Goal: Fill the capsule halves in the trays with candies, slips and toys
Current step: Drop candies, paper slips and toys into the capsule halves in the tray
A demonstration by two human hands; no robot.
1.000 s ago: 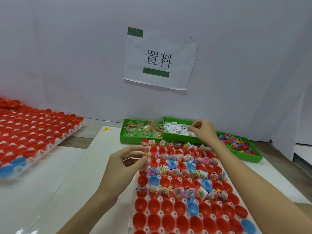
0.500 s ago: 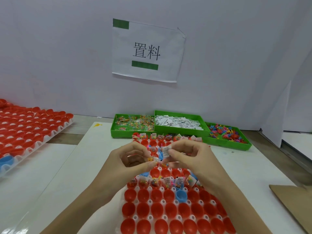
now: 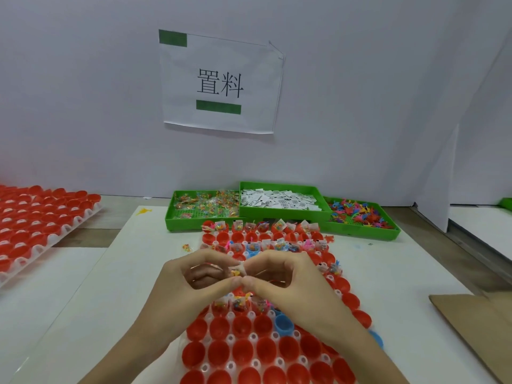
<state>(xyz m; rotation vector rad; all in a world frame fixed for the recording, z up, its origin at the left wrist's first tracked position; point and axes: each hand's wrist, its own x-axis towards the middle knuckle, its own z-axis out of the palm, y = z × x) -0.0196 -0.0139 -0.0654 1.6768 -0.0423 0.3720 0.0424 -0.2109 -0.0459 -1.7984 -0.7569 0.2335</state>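
Both hands meet over the middle of the capsule tray [image 3: 266, 353]. Left hand [image 3: 191, 284] has thumb and forefinger curled in, pinching a small candy packet [image 3: 235, 272]; right hand [image 3: 288, 278] pinches the same bundle from the other side, a white slip [image 3: 241, 268] showing between the fingertips. Fingertips of the two hands touch.

Tray under the hands: far rows of red capsule halves [image 3: 241, 327] already hold packets, slips and toys; near rows sit unfilled. A few blue halves [image 3: 283, 324] are mixed in.

Behind the tray, three green bins side by side: candies [image 3: 205, 203] on the left, paper slips [image 3: 279, 199] in the middle, plastic toys [image 3: 357, 213] on the right. One stray candy [image 3: 187, 247] lies on the white table [image 3: 91, 300], left of the tray.

Second tray of red halves [image 3: 36, 220] sits far left. Cardboard sheet [image 3: 476, 325] at right edge. Printed sign [image 3: 220, 81] on the wall.
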